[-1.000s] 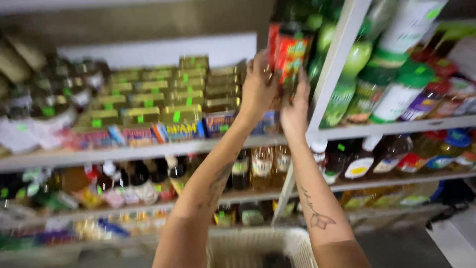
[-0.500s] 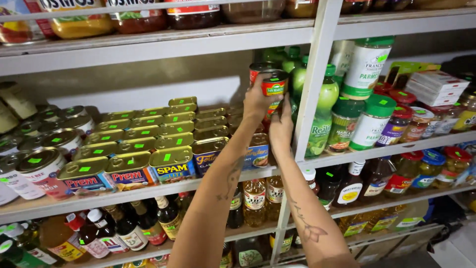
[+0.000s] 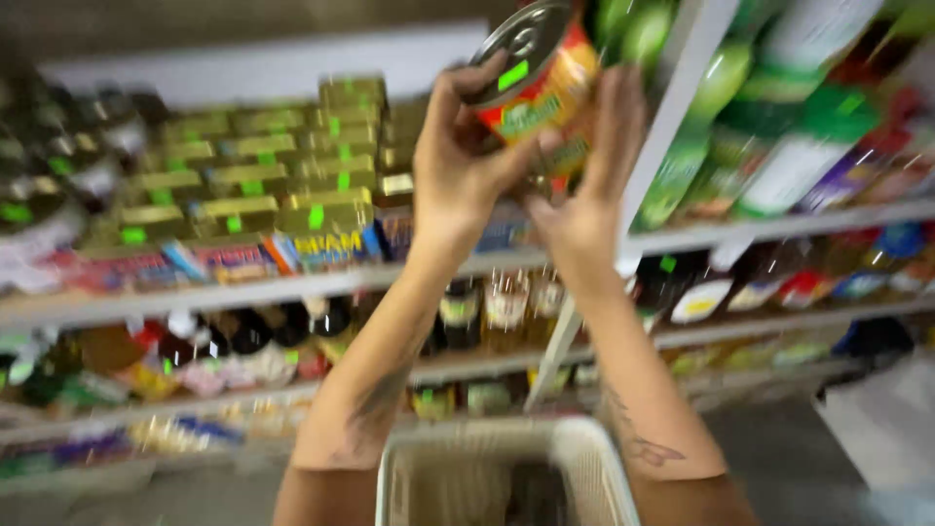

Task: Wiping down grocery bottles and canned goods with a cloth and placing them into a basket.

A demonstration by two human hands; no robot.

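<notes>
Both hands holding one can up near the shelf post: left hand wrapping its side, right hand flat vs the far side. Looks like mid-lift; next calls for steady grip, basket sitting below.

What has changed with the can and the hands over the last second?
The red and orange tin can with a silver lid has come off the shelf stack toward the camera and now tilts, lid showing. The left hand and the right hand keep their hold on it. A cream plastic basket shows again below. The rectangular gold tins stay stacked on the white shelf.
</notes>
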